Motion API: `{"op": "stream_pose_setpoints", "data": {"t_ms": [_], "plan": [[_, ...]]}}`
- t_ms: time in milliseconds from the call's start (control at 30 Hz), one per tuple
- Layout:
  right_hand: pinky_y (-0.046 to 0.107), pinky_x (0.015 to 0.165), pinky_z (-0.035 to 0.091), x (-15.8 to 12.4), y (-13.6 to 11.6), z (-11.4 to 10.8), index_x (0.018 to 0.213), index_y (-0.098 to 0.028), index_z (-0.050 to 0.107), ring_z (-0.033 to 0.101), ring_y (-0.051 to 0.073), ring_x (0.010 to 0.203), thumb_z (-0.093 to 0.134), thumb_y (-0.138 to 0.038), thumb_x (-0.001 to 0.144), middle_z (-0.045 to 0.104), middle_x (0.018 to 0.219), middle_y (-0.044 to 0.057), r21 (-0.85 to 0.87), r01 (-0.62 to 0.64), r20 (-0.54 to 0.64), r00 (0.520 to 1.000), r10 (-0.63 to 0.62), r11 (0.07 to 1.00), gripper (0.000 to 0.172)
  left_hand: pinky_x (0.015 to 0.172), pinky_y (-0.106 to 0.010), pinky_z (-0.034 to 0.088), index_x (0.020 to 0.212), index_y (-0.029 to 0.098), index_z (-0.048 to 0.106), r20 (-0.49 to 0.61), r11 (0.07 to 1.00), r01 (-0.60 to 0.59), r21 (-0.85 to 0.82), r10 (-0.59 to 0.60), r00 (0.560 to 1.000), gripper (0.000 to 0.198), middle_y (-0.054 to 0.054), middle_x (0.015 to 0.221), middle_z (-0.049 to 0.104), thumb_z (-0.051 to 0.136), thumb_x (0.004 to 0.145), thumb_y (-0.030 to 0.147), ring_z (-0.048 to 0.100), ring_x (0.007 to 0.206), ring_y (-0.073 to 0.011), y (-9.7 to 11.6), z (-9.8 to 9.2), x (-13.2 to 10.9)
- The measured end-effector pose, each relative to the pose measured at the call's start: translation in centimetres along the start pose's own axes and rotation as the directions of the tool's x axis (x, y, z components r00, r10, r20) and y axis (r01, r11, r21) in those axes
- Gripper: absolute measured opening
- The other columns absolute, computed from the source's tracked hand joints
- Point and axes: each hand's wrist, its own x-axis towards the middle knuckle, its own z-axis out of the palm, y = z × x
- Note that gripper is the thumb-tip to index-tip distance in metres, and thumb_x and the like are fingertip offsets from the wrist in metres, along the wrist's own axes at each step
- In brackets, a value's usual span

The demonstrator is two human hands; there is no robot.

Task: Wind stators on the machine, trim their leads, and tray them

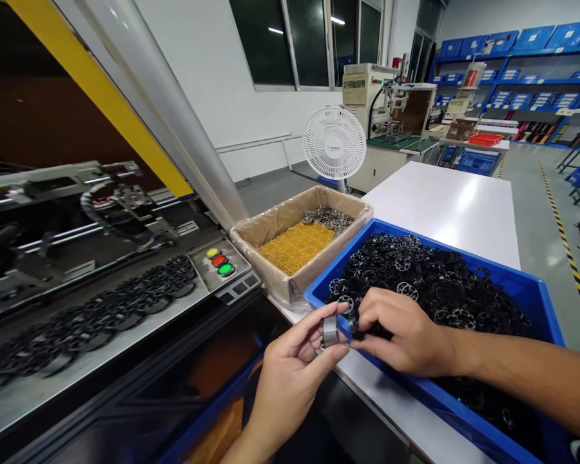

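In front of the blue tub [546, 303], my left hand [287, 367] holds a short grey and black cylindrical stack of round plastic pieces [330, 330] between its thumb and fingers. Close against it, my right hand [406, 338] pinches black plastic pieces [354, 320], partly hidden by its fingers. Whether the two hands' pieces touch, I cannot tell. A heap of black spoked discs [425, 277] fills the tub, right behind my right hand and under that forearm.
A plastic-lined cardboard box [290, 283] holds yellow and dark discs. At left, a machine carries a row of black discs [125, 306] beside yellow, red and green buttons [219, 260]. A white fan [335, 143] stands behind the box, near a white table [439, 200].
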Motion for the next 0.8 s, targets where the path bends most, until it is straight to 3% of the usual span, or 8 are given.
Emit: {"op": "stream_pose_setpoints", "data": {"t_ms": [133, 433, 600, 800], "plan": [[0.026, 0.063, 0.048, -0.25, -0.67, 0.85, 0.086, -0.017, 0.055, 0.053, 0.014, 0.068, 0.058, -0.019, 0.096, 0.06, 0.073, 0.003, -0.018, 0.083, -0.021, 0.996, -0.083, 0.996, 0.011, 0.077, -0.03, 0.064, 0.099, 0.022, 0.08, 0.026, 0.993, 0.034, -0.11, -0.032, 0.999, 0.045, -0.008, 0.103, 0.08, 0.091, 0.057, 0.012, 0.077, 0.086, -0.0247, 0.01, 0.9, 0.15], [0.028, 0.067, 0.054, -0.36, -0.75, 0.57, 0.093, -0.014, 0.058, 0.059, 0.016, 0.075, 0.057, -0.011, 0.092, 0.064, 0.081, 0.007, -0.078, 0.144, -0.002, 0.99, -0.144, 0.987, 0.003, 0.078, -0.024, 0.063, 0.098, 0.025, 0.081, -0.048, 0.994, -0.068, -0.09, 0.064, 0.997, 0.047, -0.004, 0.094, 0.081, 0.09, 0.056, 0.005, 0.078, 0.084, -0.0211, -0.26, 1.06, -0.16], [0.032, 0.081, 0.059, -0.35, -0.63, 0.31, 0.117, -0.009, 0.058, 0.062, 0.02, 0.098, 0.062, -0.014, 0.092, 0.065, 0.102, 0.014, -0.124, 0.136, -0.005, 0.99, -0.138, 0.983, 0.025, 0.069, -0.02, 0.062, 0.094, 0.023, 0.082, -0.071, 0.997, -0.056, -0.046, 0.052, 0.996, 0.047, -0.002, 0.081, 0.08, 0.09, 0.052, 0.004, 0.075, 0.071, -0.0173, -0.03, 0.75, -0.27], [0.039, 0.084, 0.06, -0.33, -0.6, 0.26, 0.116, -0.008, 0.059, 0.062, 0.023, 0.1, 0.063, -0.022, 0.094, 0.065, 0.105, 0.017, -0.179, 0.196, 0.0, 0.98, -0.199, 0.964, 0.027, 0.072, -0.023, 0.063, 0.097, 0.024, 0.081, -0.001, 0.995, -0.006, -0.097, 0.005, 1.0, 0.047, -0.001, 0.078, 0.079, 0.091, 0.055, 0.006, 0.072, 0.063, -0.0136, -0.46, 0.42, -0.38]]}}
